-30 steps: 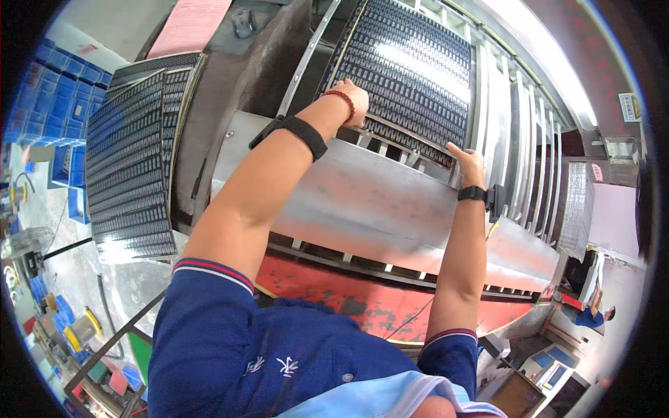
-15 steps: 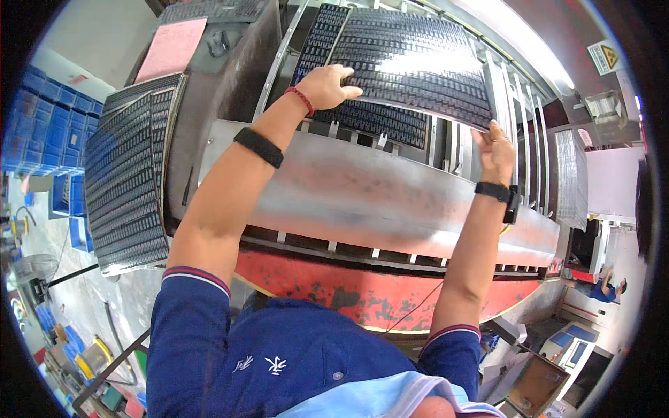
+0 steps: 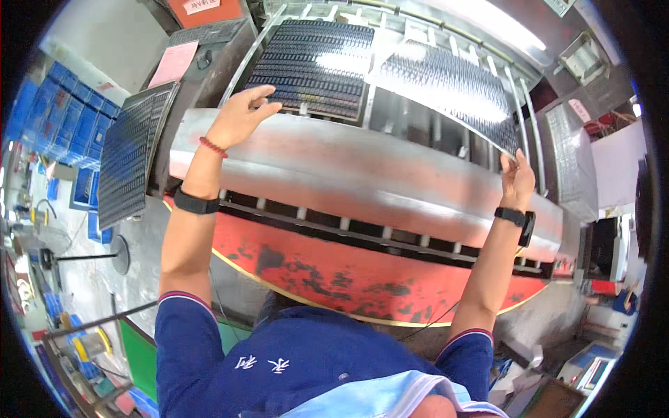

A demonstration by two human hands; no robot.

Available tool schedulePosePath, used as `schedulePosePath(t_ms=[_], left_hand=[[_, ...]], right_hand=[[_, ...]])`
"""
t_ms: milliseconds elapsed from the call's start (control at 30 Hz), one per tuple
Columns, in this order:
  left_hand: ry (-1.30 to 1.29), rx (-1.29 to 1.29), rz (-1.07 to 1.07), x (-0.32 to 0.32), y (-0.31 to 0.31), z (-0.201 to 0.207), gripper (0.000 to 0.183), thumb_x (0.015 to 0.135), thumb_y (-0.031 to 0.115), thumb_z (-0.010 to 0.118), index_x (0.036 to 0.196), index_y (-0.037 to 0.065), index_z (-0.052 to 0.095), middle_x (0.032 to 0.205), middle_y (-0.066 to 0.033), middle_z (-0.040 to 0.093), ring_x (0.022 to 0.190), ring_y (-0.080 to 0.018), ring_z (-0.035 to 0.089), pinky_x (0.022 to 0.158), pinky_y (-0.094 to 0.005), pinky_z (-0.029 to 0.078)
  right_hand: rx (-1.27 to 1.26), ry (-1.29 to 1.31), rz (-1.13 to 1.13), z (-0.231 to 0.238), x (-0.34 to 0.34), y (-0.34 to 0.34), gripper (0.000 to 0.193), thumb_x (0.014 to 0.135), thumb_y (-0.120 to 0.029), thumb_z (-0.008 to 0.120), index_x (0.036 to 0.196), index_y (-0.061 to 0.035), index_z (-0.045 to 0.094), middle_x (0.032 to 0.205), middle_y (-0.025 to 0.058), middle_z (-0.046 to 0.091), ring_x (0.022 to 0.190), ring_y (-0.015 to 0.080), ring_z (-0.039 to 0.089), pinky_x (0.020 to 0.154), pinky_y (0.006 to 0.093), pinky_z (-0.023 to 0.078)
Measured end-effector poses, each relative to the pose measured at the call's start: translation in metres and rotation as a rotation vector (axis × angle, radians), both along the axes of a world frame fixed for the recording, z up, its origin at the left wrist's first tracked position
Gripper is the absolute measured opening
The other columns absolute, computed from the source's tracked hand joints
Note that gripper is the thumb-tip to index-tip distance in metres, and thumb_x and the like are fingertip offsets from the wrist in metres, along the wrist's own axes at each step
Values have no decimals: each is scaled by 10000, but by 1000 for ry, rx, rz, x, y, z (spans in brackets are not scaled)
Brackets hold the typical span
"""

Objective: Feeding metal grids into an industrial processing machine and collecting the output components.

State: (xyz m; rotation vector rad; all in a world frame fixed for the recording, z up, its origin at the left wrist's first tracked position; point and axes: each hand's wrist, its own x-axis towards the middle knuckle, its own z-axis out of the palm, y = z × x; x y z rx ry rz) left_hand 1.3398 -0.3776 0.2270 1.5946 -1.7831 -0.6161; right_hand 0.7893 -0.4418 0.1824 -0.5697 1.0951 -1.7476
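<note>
Two thin dark panels with rows of small repeated marks, like circuit board panels, are at the machine's slatted bed point(image 3: 437, 132). The left panel point(image 3: 306, 70) lies flat across the slats. My right hand point(image 3: 518, 180) pinches the near right corner of the right panel point(image 3: 460, 87), whose near edge slants over the slats. Whether its far side rests on the bed, I cannot tell. My left hand point(image 3: 239, 120) is empty, thumb and fingers apart, just off the left panel's near left corner and above the smooth metal front cover point(image 3: 348, 157).
At left, more dark panels point(image 3: 132, 153) lean beside a ledge with a pink sheet point(image 3: 174, 63). Blue bins point(image 3: 63, 115) stand behind them. A wrapped stack point(image 3: 571, 160) sits at right. The machine's red front point(image 3: 334, 275) is close to my body.
The right panel has shifted right in my right hand, uncovering the left panel and leaving a gap of slats. My left hand has let go of it and moved left. The view has shifted.
</note>
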Motion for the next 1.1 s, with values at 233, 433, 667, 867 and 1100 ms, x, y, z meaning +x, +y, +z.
schedulePosePath(t_ms=[233, 433, 667, 867, 1100], left_hand=[[5, -13, -1, -72, 20, 23, 492, 773, 285, 654, 1145, -15, 535, 1093, -161, 586, 945, -226, 581, 823, -299, 448], [65, 91, 30, -116, -27, 1, 481, 776, 301, 655, 1114, -26, 554, 996, -155, 619, 870, -194, 601, 784, -284, 462], [331, 451, 89, -160, -91, -64, 429, 817, 276, 608, 1134, -4, 537, 1015, -62, 580, 883, -116, 561, 707, -264, 507], [363, 642, 173, -180, -130, -107, 368, 814, 269, 599, 1081, 18, 570, 936, -24, 579, 827, -98, 546, 694, -269, 489], [318, 835, 79, -185, -169, -129, 264, 836, 210, 533, 979, -6, 584, 820, -25, 581, 723, -110, 546, 649, -253, 487]], right_hand=[[-16, 62, 97, -7, -57, -47, 164, 840, -19, 498, 957, 92, 525, 881, 161, 585, 730, 259, 620, 651, 336, 564], [51, 89, 385, -54, -76, -93, 146, 853, -43, 497, 952, 58, 532, 855, 129, 598, 717, 221, 616, 658, 339, 557], [439, 597, 534, -88, -72, -109, 189, 807, -50, 571, 958, 51, 516, 777, 74, 575, 580, 132, 560, 515, 276, 512], [550, 762, 668, -109, -69, -107, 220, 753, -12, 603, 933, 84, 523, 695, 75, 561, 547, 133, 547, 430, 238, 421], [518, 841, 617, -105, -69, -102, 277, 746, -18, 580, 990, 104, 533, 740, 100, 601, 577, 144, 588, 453, 243, 456]])
